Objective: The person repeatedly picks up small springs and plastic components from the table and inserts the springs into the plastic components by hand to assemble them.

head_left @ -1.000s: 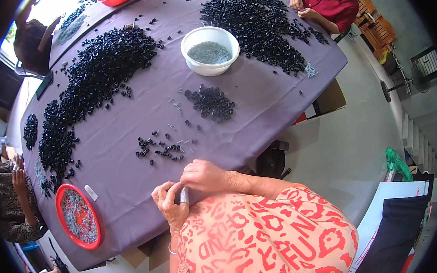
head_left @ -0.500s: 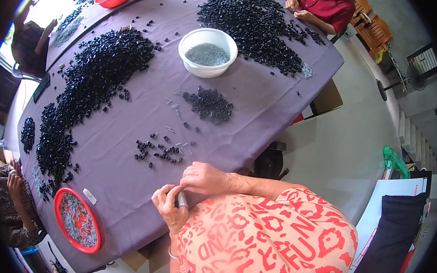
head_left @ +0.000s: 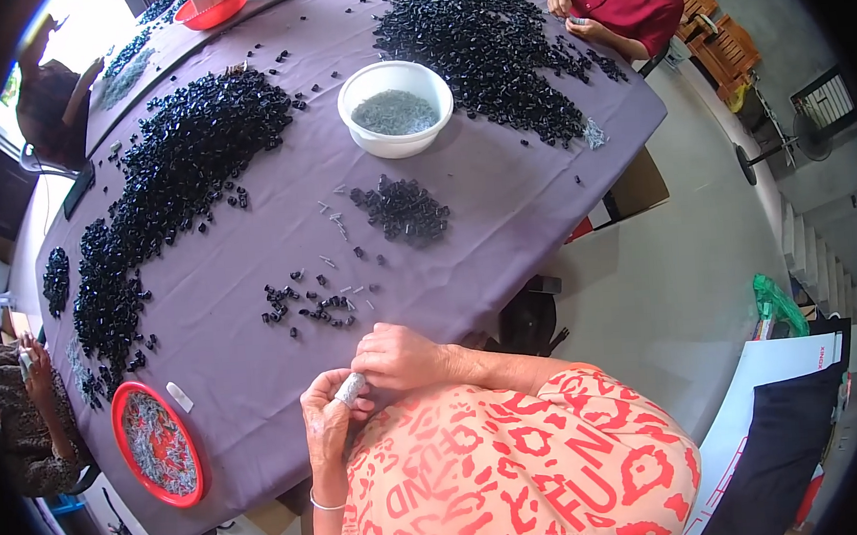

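Observation:
My left hand [head_left: 326, 417] and my right hand [head_left: 397, 355] meet close to my body at the near table edge. Both are closed, fingertips together; anything between them is hidden or too small to name. A pale grey wrap [head_left: 351, 389], apparently round my left thumb, shows between the hands. Just beyond lie loose black plastic pieces [head_left: 319, 311] and a few thin clear pins [head_left: 359, 291]. Farther off sits a small heap of the same black pieces [head_left: 403, 210]. Behind it stands a white bowl [head_left: 397, 147] part filled with small clear pieces [head_left: 395, 113].
Large black heaps cover the table's left [head_left: 176, 150] and far right [head_left: 480, 58]. A red tray [head_left: 198, 478] of clear pins is at the near left, beside a white oval piece [head_left: 179, 396]. Co-workers sit at the left, far left and far right [head_left: 628, 5].
My left hand has turned, so the grey wrap now points up more and shows more fully. My right hand has shifted only slightly. The view has moved a little.

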`<action>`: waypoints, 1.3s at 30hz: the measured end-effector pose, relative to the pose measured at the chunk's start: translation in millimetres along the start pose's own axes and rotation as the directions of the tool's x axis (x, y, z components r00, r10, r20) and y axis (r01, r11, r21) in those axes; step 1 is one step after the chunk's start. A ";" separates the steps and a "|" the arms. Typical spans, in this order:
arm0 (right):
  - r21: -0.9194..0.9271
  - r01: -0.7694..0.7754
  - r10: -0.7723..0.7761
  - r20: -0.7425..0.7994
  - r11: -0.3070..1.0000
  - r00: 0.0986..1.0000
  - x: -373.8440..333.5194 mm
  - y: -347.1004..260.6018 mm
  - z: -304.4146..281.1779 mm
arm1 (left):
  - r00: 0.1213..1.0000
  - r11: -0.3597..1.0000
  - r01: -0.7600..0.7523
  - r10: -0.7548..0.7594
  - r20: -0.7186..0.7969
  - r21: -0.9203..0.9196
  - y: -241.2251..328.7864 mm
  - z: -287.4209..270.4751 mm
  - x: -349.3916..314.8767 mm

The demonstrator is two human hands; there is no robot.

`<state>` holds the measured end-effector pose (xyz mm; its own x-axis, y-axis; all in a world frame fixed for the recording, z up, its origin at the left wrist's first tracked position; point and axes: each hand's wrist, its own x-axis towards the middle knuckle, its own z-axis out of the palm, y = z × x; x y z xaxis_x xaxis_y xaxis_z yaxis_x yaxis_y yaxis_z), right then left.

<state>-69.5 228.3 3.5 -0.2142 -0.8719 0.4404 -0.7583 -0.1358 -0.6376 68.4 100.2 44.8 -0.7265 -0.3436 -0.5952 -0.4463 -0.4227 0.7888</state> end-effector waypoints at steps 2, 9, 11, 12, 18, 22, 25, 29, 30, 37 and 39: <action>0.006 0.000 0.000 -0.004 1.000 1.000 -0.2 0.4 0.4 | 1.000 1.000 0.018 -0.018 -0.004 0.001 0.6 -0.8 0.9; 0.048 -0.032 0.031 0.019 0.998 0.999 2.7 -0.3 -0.5 | 0.999 0.999 0.036 -0.036 0.009 0.026 2.9 -0.8 1.5; 0.027 -0.040 0.040 0.017 0.999 0.999 3.9 -2.8 -0.3 | 0.999 0.999 0.031 -0.031 0.009 0.025 2.3 -0.9 0.6; 0.002 -0.047 0.047 0.016 0.999 0.999 4.7 -3.4 -0.5 | 0.999 0.999 0.031 -0.031 0.005 0.028 2.3 -1.0 0.7; 0.000 -0.011 0.011 0.027 1.000 1.000 1.6 0.1 1.0 | 0.999 0.998 0.046 -0.046 -0.016 0.034 3.0 1.1 -0.8; -0.055 -0.005 0.006 0.017 0.998 1.000 2.5 -1.7 2.5 | 0.999 0.998 0.053 -0.053 -0.008 0.040 3.9 0.3 1.0; -0.077 0.011 -0.010 0.013 0.997 1.000 3.0 -1.6 1.7 | 0.997 0.996 0.077 -0.078 0.016 0.048 4.9 -2.7 4.3; -0.074 0.008 -0.007 0.013 0.997 1.000 3.1 0.7 3.5 | 0.994 0.995 0.104 -0.104 0.021 0.011 7.3 -3.2 5.6; -0.073 0.003 -0.002 0.019 0.997 1.000 2.8 0.2 4.3 | 0.994 0.995 0.104 -0.104 0.017 0.002 7.2 -3.4 4.2; -0.064 0.003 -0.002 0.024 0.998 1.000 3.6 -0.2 4.3 | 0.996 0.996 0.090 -0.090 -0.028 -0.001 5.2 -1.8 3.8; -0.059 -0.013 0.015 0.028 0.998 0.999 3.9 -1.9 3.2 | 0.996 0.996 0.088 -0.088 -0.016 -0.009 3.2 -2.9 4.2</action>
<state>-66.9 223.6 4.3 -0.2081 -0.8867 0.4130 -0.7906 -0.0961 -0.6047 65.5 94.9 44.4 -0.6762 -0.3181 -0.6645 -0.5034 -0.4591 0.7320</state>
